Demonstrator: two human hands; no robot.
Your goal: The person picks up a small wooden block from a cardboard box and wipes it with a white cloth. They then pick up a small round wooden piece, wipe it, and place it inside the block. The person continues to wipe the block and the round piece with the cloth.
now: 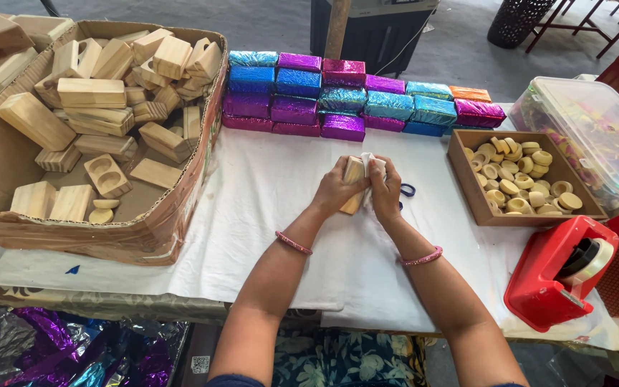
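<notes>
Wooden block (pixel 353 188) upright just above white cloth (pixel 274 215), clamped between left hand (pixel 337 188) and right hand (pixel 385 190), fingers closed round it and a pale wrap, foil-wrapped blocks (pixel 352 97) stacked behind, red tape dispenser (pixel 557 272) off right
</notes>
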